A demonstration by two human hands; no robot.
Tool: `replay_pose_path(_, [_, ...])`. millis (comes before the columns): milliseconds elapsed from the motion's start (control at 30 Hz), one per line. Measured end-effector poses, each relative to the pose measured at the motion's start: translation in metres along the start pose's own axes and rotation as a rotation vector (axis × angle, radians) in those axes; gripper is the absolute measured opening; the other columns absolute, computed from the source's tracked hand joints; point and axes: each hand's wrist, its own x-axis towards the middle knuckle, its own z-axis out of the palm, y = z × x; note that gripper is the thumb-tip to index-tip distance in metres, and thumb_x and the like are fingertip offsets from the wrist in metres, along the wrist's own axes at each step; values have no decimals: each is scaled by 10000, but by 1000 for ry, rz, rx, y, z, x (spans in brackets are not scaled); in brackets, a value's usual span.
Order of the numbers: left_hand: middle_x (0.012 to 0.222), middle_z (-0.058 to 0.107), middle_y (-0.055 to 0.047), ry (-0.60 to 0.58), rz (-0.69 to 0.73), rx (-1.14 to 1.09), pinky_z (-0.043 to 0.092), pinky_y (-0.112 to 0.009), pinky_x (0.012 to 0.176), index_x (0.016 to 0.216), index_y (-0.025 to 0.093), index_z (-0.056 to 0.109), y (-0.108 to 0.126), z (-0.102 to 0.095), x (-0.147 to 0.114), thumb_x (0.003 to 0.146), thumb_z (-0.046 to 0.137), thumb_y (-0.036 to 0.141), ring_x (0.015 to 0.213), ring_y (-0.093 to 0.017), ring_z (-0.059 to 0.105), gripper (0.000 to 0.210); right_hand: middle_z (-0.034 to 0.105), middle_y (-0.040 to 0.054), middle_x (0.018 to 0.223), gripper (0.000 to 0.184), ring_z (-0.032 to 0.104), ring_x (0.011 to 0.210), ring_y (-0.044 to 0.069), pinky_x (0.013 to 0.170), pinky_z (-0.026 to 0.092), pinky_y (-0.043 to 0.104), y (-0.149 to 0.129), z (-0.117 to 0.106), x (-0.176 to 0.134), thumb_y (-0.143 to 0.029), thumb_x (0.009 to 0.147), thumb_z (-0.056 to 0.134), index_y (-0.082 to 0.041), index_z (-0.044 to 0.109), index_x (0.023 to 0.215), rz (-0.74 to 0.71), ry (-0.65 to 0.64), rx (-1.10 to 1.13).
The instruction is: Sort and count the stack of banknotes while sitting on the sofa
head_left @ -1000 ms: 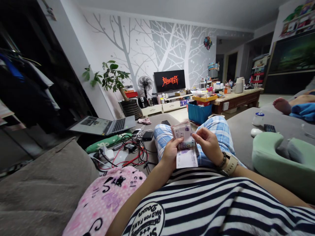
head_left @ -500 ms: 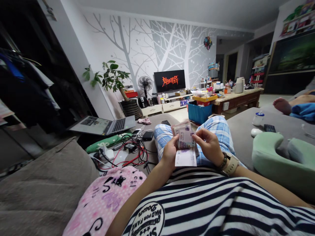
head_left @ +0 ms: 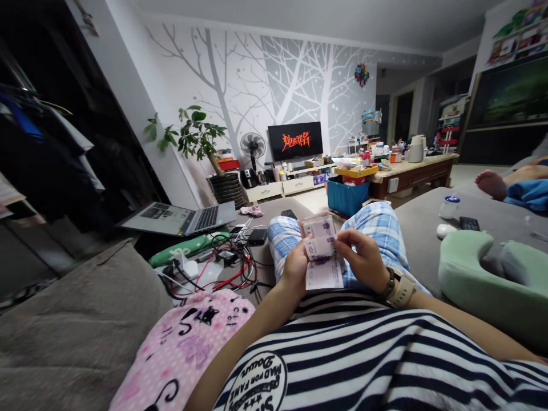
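Note:
A stack of purple banknotes point(head_left: 319, 231) is held over my lap, between my legs in blue checked trousers point(head_left: 377, 228). My left hand point(head_left: 295, 265) is closed around the left side of the stack, thumb on top. The lower part of the notes hangs folded down toward my striped shirt point(head_left: 363, 342). With thumb and forefinger, my right hand point(head_left: 362, 257) pinches the right edge of the top banknote, which shows a figure 5. A bracelet and a pale watch point(head_left: 403, 288) sit on my right wrist.
Left of me lie tangled cables point(head_left: 240, 265), an open laptop point(head_left: 184, 220) and a pink cat-print cloth point(head_left: 188, 342). On the right are a green neck pillow point(head_left: 483, 279), a remote point(head_left: 469, 223) and another person's foot point(head_left: 491, 184). A blue bin point(head_left: 347, 197) stands ahead.
My right hand has drawn the top banknote slightly down toward me, and its upper edge now sits lower over the stack. My left hand stays nearly in place.

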Motion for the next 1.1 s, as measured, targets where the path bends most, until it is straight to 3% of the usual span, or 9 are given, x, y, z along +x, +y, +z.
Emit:
replay_pose_path(233, [792, 741, -79, 72, -15, -2, 556, -362, 769, 1029, 118, 699, 1, 5, -3, 835, 558, 321, 835, -259, 706, 314, 517, -31, 653, 149, 451, 600, 118, 580, 370, 259, 2, 1, -1, -300, 917, 548, -202, 576, 808, 18, -20, 31])
replay_pose_path(667, [843, 751, -85, 89, 27, -9, 562, -383, 814, 1070, 121, 686, -1, 1, 0, 862, 534, 261, 879, -262, 709, 293, 487, -36, 640, 194, 438, 579, 116, 554, 361, 253, 3, 2, -3, -344, 940, 519, -209, 564, 809, 69, -31, 85])
replay_pose_path(867, [905, 752, -120, 97, 53, -28, 548, -423, 874, 1092, 80, 664, -2, 0, 3, 838, 527, 233, 929, -285, 704, 327, 579, -16, 605, 305, 455, 540, 120, 550, 377, 260, 2, 1, -3, -371, 965, 456, -204, 555, 730, 84, -82, 138])
replay_pose_path(1100, [853, 755, -117, 74, 90, 56, 551, -431, 871, 965, 100, 692, -2, -4, -1, 747, 619, 193, 948, -303, 698, 248, 471, -41, 561, 335, 411, 520, 114, 513, 349, 254, 12, 0, 2, -469, 864, 600, -208, 507, 676, 210, 75, 23])
